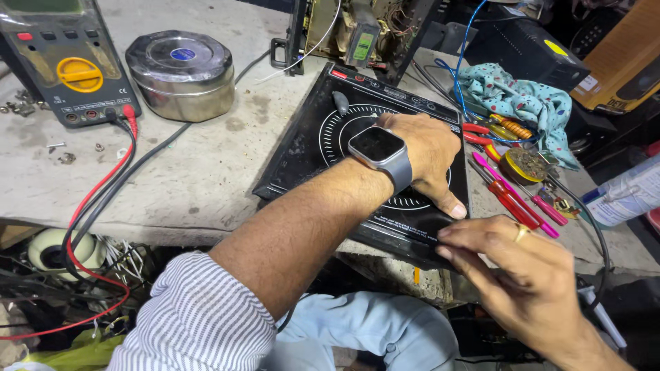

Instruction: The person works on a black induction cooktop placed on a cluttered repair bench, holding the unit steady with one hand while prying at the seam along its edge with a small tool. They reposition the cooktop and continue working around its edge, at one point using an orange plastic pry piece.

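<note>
A flat black glass-topped induction cooktop (385, 158) lies skewed on the grey concrete desk (199, 178), its near corner jutting past the edge. The left hand (426, 148) lies spread, palm down, on the glass, closed on nothing. The right hand (512, 257) touches the near corner with its fingertips (445, 235); whether this grip pinches anything I cannot tell. The slab looks stiff, fairly heavy, slick and breakable; the side edges seem the safest hold.

Looks like an electronics repair workshop: multimeter (65, 62) with test leads far left of the fingers (450, 233), screwdrivers (512, 196) just right, gutted appliance chassis (350, 31) behind, grubby tabletop (199, 185).
</note>
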